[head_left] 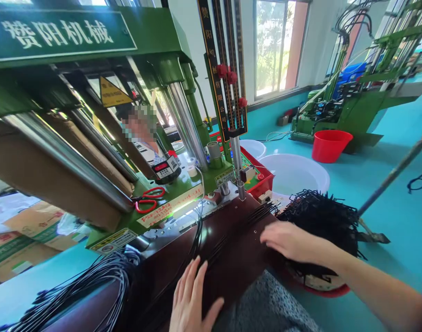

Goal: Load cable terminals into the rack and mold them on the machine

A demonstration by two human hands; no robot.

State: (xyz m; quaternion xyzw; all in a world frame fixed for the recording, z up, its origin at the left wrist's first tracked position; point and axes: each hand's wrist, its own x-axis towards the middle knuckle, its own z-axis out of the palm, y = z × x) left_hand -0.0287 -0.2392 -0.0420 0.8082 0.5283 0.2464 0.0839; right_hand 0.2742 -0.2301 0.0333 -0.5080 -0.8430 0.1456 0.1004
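My left hand (193,295) is over the front of the dark brown worktable (243,258), open, fingers stretched and thumb apart. Just beyond its fingertips, thin black cables (198,235) run toward the green press (178,193). My right hand (288,240) is at the table's right side, loosely bent and open, with no held thing visible; its fingertips are partly hidden. Close to it, another bunch of black cables (262,212) lies on the tabletop. Beside that hand is a heaped pile of short black moulded pieces (317,216) in a red-rimmed container (330,291).
A thick bundle of black cables (103,286) hangs over the table's left end. Red-handled scissors (150,199) lie on the press bed. A red control box (261,182), white tubs (294,173) and a red bucket (330,145) stand beyond. Behind the press is another person (145,133).
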